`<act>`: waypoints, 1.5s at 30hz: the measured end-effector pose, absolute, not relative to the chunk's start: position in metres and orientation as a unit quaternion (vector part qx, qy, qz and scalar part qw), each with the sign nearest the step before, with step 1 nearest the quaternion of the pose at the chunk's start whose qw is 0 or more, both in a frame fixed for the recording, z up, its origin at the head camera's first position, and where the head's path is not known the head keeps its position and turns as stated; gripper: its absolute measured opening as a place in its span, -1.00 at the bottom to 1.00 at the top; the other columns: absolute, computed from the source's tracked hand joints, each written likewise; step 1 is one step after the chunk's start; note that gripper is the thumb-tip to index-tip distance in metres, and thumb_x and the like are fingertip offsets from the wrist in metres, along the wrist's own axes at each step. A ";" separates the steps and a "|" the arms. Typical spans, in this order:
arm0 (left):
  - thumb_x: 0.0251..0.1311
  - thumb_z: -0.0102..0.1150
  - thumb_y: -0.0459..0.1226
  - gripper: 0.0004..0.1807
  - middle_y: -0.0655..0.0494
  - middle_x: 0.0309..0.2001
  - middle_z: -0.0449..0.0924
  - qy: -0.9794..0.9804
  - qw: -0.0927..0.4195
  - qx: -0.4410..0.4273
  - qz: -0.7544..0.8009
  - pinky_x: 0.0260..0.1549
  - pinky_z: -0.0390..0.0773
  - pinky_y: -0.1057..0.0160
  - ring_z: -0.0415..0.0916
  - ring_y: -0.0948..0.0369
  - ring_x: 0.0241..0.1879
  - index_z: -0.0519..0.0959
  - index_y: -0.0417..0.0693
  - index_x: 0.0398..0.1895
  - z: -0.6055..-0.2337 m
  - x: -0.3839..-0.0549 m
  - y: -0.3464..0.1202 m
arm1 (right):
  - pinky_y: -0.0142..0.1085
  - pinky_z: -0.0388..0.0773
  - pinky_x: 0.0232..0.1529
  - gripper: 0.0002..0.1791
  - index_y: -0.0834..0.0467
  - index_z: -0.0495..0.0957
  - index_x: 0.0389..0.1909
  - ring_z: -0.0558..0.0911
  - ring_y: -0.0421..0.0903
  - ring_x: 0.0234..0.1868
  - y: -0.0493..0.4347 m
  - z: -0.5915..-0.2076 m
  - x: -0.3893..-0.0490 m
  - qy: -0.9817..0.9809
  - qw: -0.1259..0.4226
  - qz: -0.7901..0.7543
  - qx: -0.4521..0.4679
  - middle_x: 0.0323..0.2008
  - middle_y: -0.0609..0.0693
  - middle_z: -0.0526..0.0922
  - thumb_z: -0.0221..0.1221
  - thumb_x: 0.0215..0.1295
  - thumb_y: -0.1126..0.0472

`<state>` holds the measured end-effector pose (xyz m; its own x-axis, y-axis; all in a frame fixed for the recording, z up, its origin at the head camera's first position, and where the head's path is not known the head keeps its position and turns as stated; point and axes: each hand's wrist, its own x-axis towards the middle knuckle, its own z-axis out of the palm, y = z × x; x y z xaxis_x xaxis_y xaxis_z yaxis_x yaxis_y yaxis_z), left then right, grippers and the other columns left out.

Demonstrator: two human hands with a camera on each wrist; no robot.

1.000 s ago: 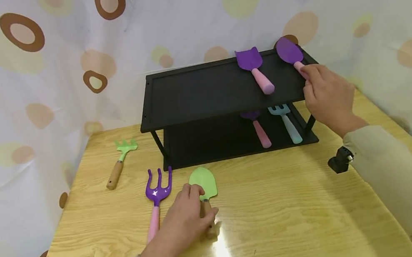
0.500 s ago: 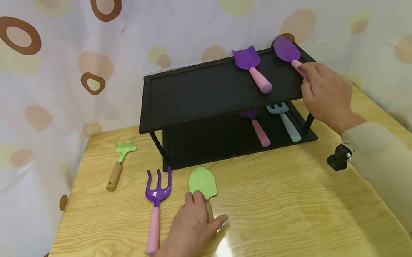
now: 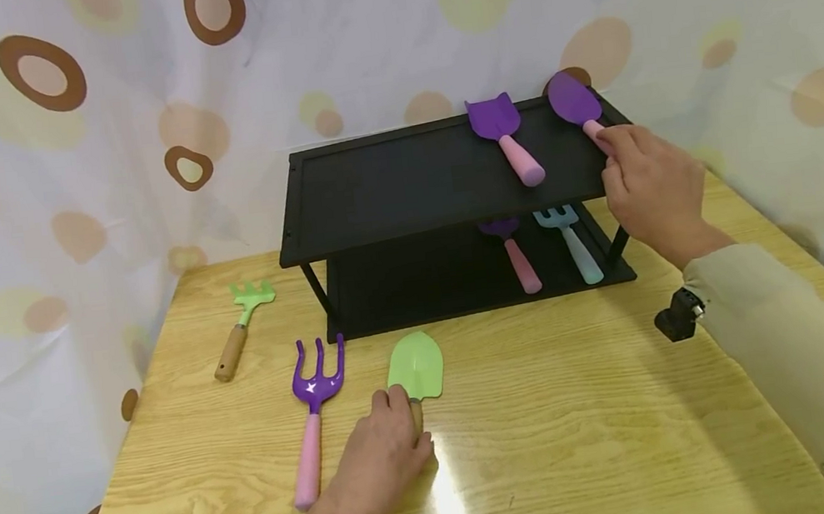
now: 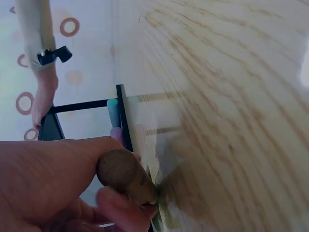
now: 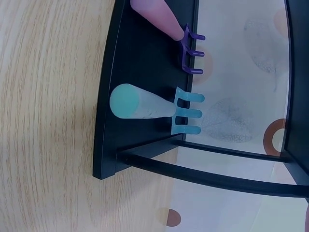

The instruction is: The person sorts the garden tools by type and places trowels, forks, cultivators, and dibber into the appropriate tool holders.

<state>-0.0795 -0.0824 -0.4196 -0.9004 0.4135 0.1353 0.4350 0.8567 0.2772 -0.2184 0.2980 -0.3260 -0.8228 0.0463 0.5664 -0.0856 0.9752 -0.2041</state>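
Observation:
Low over the tabletop, my left hand (image 3: 381, 461) holds a garden trowel with a light green blade (image 3: 416, 365) and a wooden handle (image 4: 120, 169). In the left wrist view the handle's round end shows between thumb and fingers. At the right end of a black two-tier rack (image 3: 390, 188), my right hand (image 3: 653, 185) grips the pink handle of a purple trowel (image 3: 573, 98), whose blade lies over the top shelf. Left of it on that shelf lies a purple shovel (image 3: 495, 117) with a pink handle. The right wrist view does not include the right hand's fingers.
On the lower shelf lie a light blue fork (image 3: 579, 252) and a small purple rake (image 3: 522, 266) with a pink handle. A purple three-pronged fork (image 3: 313, 389) and a green rake (image 3: 254, 296) lie on the wooden table (image 3: 588, 423) to the left. A patterned curtain (image 3: 360, 53) hangs behind.
My left hand has closed round the green trowel's handle, and the trowel has shifted slightly to the right. The right hand stays on the purple trowel.

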 end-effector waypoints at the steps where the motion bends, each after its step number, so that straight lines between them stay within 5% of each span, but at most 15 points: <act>1: 0.05 0.33 -0.27 -0.65 0.03 -0.52 0.25 -0.963 0.038 -0.221 -0.151 -0.78 0.29 0.37 0.23 0.23 -0.68 0.31 -0.22 -0.39 -0.420 -0.080 -0.083 | 0.26 0.50 -0.17 -0.53 0.12 0.41 0.27 0.55 0.30 0.12 0.298 -0.326 -0.218 -0.949 0.295 0.111 0.009 0.23 0.19 0.52 -0.28 0.48 0.16; 14: 0.05 0.29 -0.28 -0.75 0.09 -0.53 0.29 -0.955 0.066 -0.254 -0.137 -0.72 0.34 0.34 0.21 0.27 -0.59 0.36 -0.14 -0.46 -0.421 -0.087 -0.089 | 0.26 0.51 -0.11 -0.52 0.09 0.39 0.32 0.53 0.28 0.17 0.300 -0.326 -0.217 -0.952 0.284 0.116 0.002 0.26 0.17 0.50 -0.28 0.50 0.14; 25: 0.02 0.36 -0.28 -0.74 0.05 -0.33 0.61 -0.942 0.054 -0.282 -0.173 -0.53 0.58 0.36 0.51 0.25 -0.43 0.62 -0.16 -0.20 -0.416 -0.093 -0.098 | 0.27 0.49 -0.18 -0.52 0.08 0.40 0.31 0.54 0.28 0.14 0.300 -0.328 -0.215 -0.949 0.292 0.121 -0.005 0.25 0.16 0.51 -0.28 0.49 0.15; 31: 0.02 0.37 -0.29 -0.73 0.07 -0.32 0.61 -0.939 0.046 -0.276 -0.200 -0.50 0.57 0.39 0.50 0.27 -0.44 0.62 -0.13 -0.17 -0.404 -0.095 -0.101 | 0.26 0.50 -0.19 -0.52 0.08 0.41 0.31 0.55 0.27 0.15 0.298 -0.327 -0.216 -0.951 0.288 0.115 -0.003 0.26 0.15 0.51 -0.28 0.49 0.14; 45: -0.07 0.49 -0.30 -0.74 0.16 -0.45 0.56 -0.911 0.166 -0.332 -0.181 -0.61 0.43 0.57 0.39 0.39 -0.55 0.71 -0.09 -0.25 -0.372 -0.102 -0.103 | 0.25 0.50 -0.27 -0.53 0.12 0.44 0.26 0.58 0.28 0.08 0.298 -0.330 -0.216 -0.941 0.316 0.117 0.005 0.21 0.17 0.54 -0.26 0.48 0.15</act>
